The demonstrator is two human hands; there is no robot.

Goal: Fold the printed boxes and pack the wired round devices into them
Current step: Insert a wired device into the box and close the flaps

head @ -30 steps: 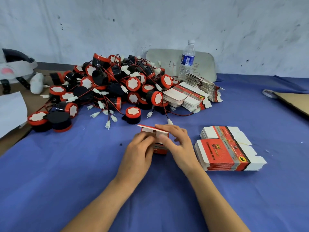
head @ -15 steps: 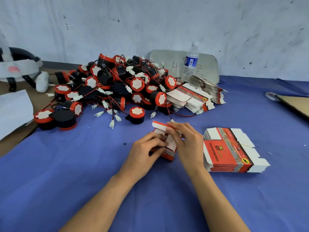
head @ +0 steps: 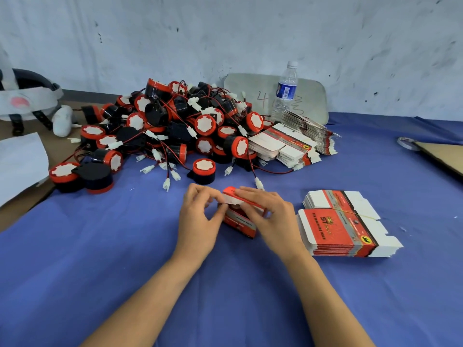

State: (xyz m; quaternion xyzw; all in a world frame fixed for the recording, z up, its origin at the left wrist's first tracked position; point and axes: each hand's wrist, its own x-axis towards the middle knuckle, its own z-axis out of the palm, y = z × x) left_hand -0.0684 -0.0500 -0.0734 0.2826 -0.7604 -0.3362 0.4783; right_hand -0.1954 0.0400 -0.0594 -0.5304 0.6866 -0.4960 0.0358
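Scuffed pale wall (head: 250, 33), blue cloth-covered table (head: 75, 259), brown tabletop (head: 15, 214) at left

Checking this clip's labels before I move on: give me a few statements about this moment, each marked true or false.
1. The left hand and the right hand both touch the red box. True.
2. The water bottle lies on its side. False: it stands upright near the wall.
3. A stack of flat boxes lies to the right of the right hand. True.
4. The cloth on the table is green. False: it is blue.
5. The pile of round devices lies beyond the hands, mostly to their left. True.
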